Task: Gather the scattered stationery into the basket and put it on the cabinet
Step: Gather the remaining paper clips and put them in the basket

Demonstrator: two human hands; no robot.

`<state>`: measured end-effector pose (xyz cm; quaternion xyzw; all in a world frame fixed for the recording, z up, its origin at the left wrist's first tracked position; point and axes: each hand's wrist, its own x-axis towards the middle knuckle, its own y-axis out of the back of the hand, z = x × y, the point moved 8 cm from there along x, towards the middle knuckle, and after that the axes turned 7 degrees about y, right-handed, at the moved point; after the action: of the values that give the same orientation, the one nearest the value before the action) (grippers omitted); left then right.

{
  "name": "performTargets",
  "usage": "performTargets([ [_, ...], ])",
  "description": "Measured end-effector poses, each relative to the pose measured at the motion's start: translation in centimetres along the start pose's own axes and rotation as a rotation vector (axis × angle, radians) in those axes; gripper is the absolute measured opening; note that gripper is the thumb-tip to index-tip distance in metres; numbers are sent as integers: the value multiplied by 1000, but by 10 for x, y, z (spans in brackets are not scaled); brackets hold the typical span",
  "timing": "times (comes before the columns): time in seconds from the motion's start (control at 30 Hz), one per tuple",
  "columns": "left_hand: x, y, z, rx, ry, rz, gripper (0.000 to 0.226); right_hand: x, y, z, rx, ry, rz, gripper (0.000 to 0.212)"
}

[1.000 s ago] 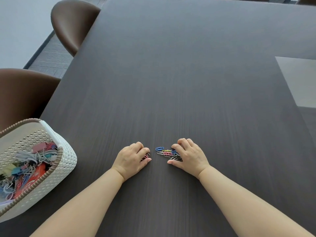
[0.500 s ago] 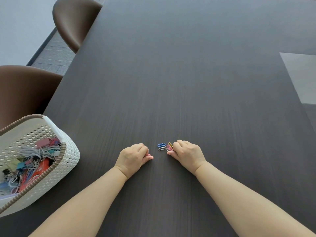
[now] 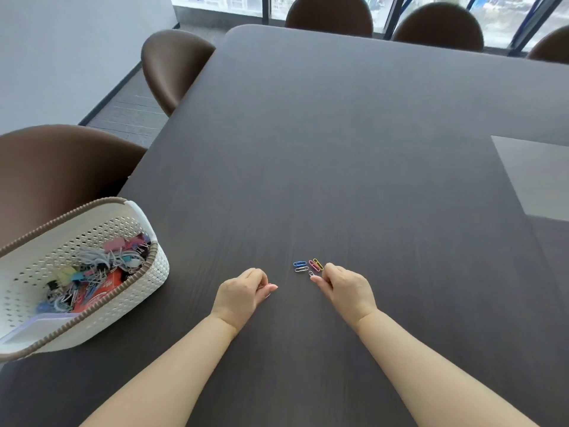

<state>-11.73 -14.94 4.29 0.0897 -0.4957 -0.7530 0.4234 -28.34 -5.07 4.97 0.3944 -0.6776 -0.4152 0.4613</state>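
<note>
Several coloured paper clips (image 3: 308, 266) lie loose on the dark table (image 3: 338, 149), just in front of my hands. My left hand (image 3: 243, 292) is curled, with paper clips gripped in its fingers; a clip end shows under the thumb. My right hand (image 3: 345, 288) rests curled beside the loose clips, its thumb and fingertips touching the table right of them; whether it holds any clip is hidden. A white perforated basket (image 3: 147, 282) with a brown rim stands at the left, filled with binder clips, cables and other stationery.
Brown chairs (image 3: 55, 167) stand along the table's left side and at its far end (image 3: 329, 13). A grey panel (image 3: 535, 174) is set in the table at the right. Windows run behind the far chairs.
The clip pile under my right hand has thinned to a few loose clips. My view has tilted up, showing the table's far end and chairs. Both hands stay curled near the clips.
</note>
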Motion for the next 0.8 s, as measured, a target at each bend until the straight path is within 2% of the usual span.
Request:
performTargets([
  [0.17,-2,93,-11,-96,2,134,43,31,24,-51,343,-61,30,33],
  [0.4,-9,234,-79,24,112,333,40,103,44,-196,541,148,127,34],
  [0.57,-13,273,-132,34,250,222,22,139,37,-283,525,312,118,31],
  [0.63,-13,272,-149,34,300,123,22,148,24,-303,508,356,37,24],
  [0.73,-16,262,-170,153,330,-33,29,154,3,-316,460,364,-120,29],
  [0.8,-18,261,-177,203,320,-50,29,152,-5,-319,426,366,-169,28],
])
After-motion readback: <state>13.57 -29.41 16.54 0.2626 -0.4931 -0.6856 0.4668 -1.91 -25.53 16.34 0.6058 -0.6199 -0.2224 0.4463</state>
